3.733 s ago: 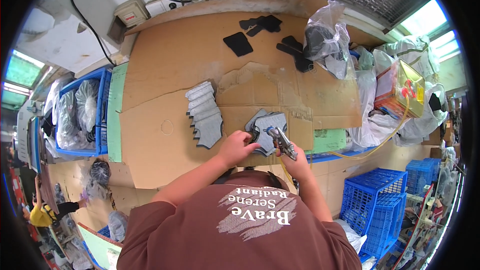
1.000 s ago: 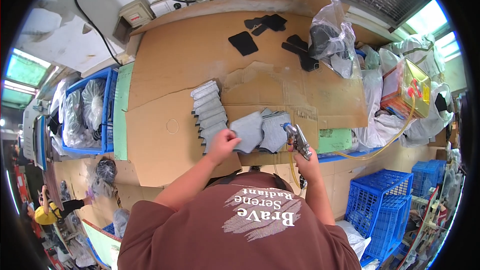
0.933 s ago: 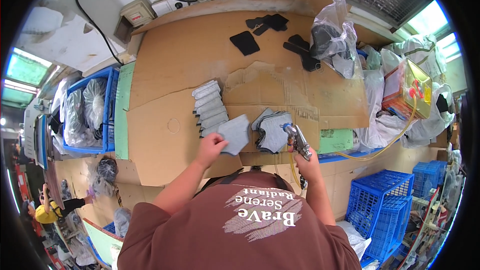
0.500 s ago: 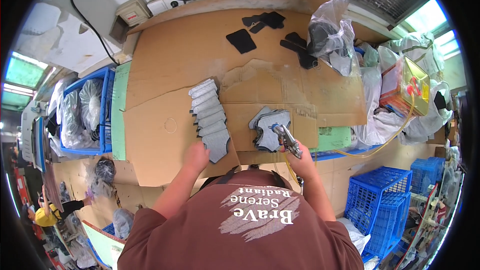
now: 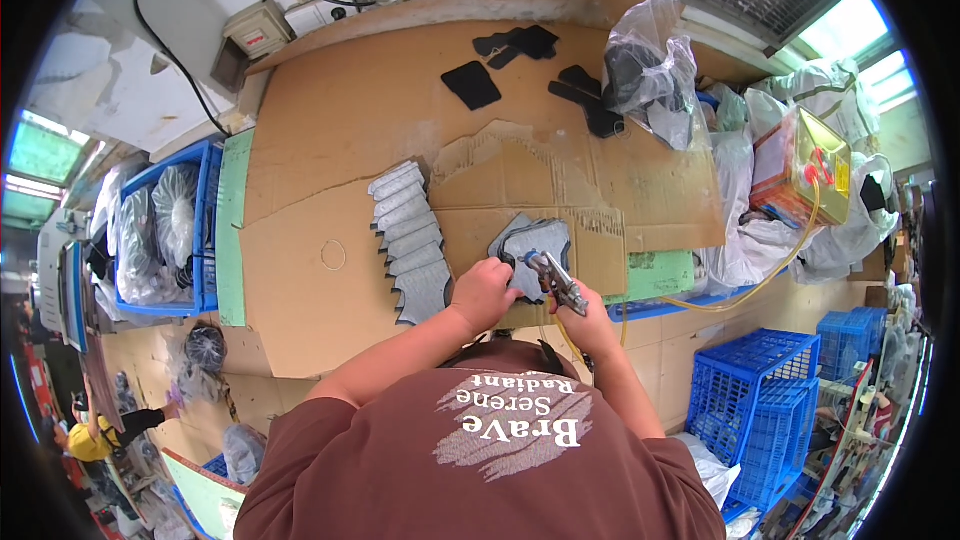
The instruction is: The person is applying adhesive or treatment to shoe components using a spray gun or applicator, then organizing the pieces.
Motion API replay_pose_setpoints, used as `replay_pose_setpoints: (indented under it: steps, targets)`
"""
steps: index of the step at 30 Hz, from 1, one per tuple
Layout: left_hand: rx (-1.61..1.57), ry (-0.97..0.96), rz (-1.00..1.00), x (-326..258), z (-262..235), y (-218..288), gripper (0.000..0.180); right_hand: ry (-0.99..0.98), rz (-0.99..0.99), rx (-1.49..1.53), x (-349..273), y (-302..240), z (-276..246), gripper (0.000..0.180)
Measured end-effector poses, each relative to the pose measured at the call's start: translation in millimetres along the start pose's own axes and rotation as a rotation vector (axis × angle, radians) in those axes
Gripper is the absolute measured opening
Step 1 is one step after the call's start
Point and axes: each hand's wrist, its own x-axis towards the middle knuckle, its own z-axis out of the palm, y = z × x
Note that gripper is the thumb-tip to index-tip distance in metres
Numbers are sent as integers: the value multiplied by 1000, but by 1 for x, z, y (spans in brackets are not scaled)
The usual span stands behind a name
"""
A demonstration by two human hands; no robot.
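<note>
My right hand (image 5: 590,327) is wrapped round a metal spray gun (image 5: 560,285), whose blue-tipped nozzle hangs over a small pile of grey cut pieces with dark edges (image 5: 545,238). At the left edge of that pile, my left hand (image 5: 484,294) has its thumb and fingers bent together on the side of a grey piece; the fingertips are partly hidden. Left of this hand, a fanned row of overlapping grey pieces (image 5: 411,240) lies on the cardboard (image 5: 290,200). A thin yellow hose (image 5: 568,340) hangs below the gun.
Black cut pieces (image 5: 471,86) and a clear plastic bag (image 5: 655,75) lie at the table's far side. To the right stands a rectangular can (image 5: 803,170) with a hose. Blue crates (image 5: 750,380) are at the lower right, another crate (image 5: 207,230) at left. A person (image 5: 90,440) is far left.
My left hand has moved right from the near end of the fanned row to the pile's left edge. The spray gun stays over the pile; the view has shifted slightly.
</note>
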Motion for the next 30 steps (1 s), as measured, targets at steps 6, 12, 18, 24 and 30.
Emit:
replay_pose_setpoints:
  steps: [6,12,18,24,30]
  targets:
    - [51,47,55,-2,4,-3,23,76,7,14,0,7,-11,17]
    - [39,87,51,-2,2,0,22,162,42,-34,-2,1,-26,19]
    - [-189,54,-188,2,6,-6,21,124,81,-17,-7,-11,-28,25]
    - [-70,127,-117,2,0,8,25,58,78,7,-8,-5,-24,34]
    - [85,118,47,4,1,8,21,81,32,65,-6,-5,-19,34]
